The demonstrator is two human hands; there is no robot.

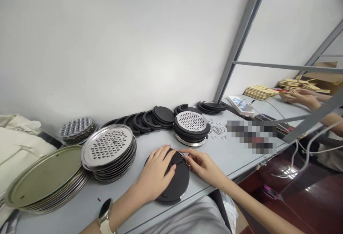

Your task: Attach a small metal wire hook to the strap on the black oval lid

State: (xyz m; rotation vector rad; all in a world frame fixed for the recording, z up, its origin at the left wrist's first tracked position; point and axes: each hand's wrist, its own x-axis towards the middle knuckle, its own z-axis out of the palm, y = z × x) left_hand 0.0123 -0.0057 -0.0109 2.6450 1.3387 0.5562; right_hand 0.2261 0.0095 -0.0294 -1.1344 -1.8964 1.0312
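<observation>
Wristwatch point(105, 210): worn on the left arm, closest to the lens. Left hand point(156, 172): fingers spread flat, pressing on a black round disc point(174, 184) that lies at the near edge of the grey table point(230, 155). Right hand point(201, 165): thumb and forefinger pinching a small wire ring point(181, 155) at the disc's upper rim. Beyond: assembled stack with perforated top point(192, 127); loose rings point(218, 130) just beside it; row of black discs point(150, 119) along the wall. To the left: perforated steel plates point(108, 146), plain trays point(44, 178). Far right: another person's hands point(300, 97) (at cardboard pieces).
</observation>
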